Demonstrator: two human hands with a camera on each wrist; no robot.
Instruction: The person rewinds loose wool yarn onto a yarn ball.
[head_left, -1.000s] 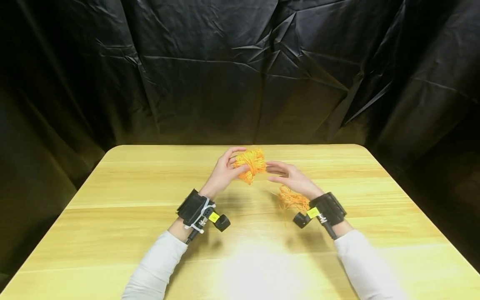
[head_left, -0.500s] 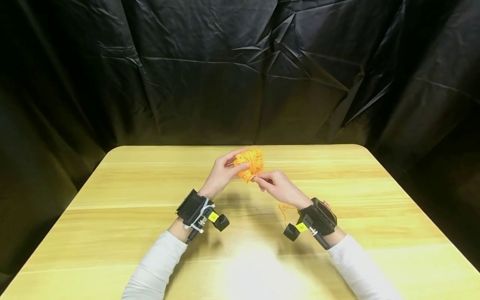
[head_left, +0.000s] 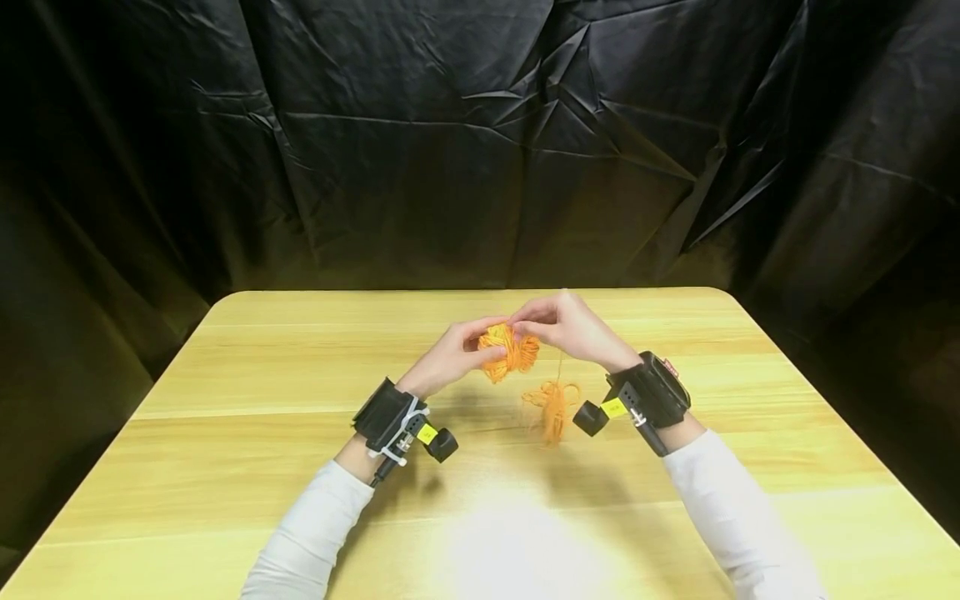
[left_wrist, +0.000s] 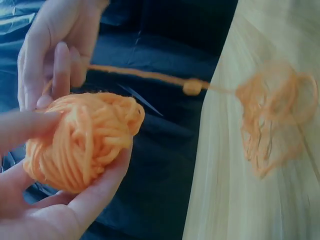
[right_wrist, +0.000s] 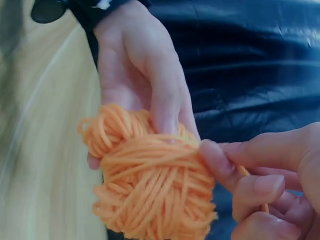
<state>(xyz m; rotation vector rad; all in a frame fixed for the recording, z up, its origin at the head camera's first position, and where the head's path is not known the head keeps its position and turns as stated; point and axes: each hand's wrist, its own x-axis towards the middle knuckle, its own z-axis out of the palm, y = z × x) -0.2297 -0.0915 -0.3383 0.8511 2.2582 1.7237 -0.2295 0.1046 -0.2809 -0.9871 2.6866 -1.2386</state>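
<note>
My left hand [head_left: 448, 360] grips an orange ball of yarn [head_left: 517, 354], thumb on its near side and fingers behind it. Wound strands cross over the ball in the right wrist view [right_wrist: 155, 185]. At the ball's upper right edge, my right hand [head_left: 576, 327] pinches a strand of the same yarn between thumb and fingers. In the left wrist view that strand [left_wrist: 145, 74] runs taut from the right hand, past a small lump [left_wrist: 192, 87], to a loose tangle of yarn [left_wrist: 267, 115]. The tangle is blurred and seems to hang below the right hand.
A light wooden table [head_left: 247, 467] lies under both arms, with a bright glare near its front. Behind its far edge hangs a creased black curtain [head_left: 405, 192]. Each wrist wears a black strap with a small camera, such as the right camera [head_left: 591, 418].
My right hand came in with fingers apart, pinched the strand at the ball's lower edge, then rose to its top. The loose tangle shifted left with the strand. The ball tilted and lowered slightly.
</note>
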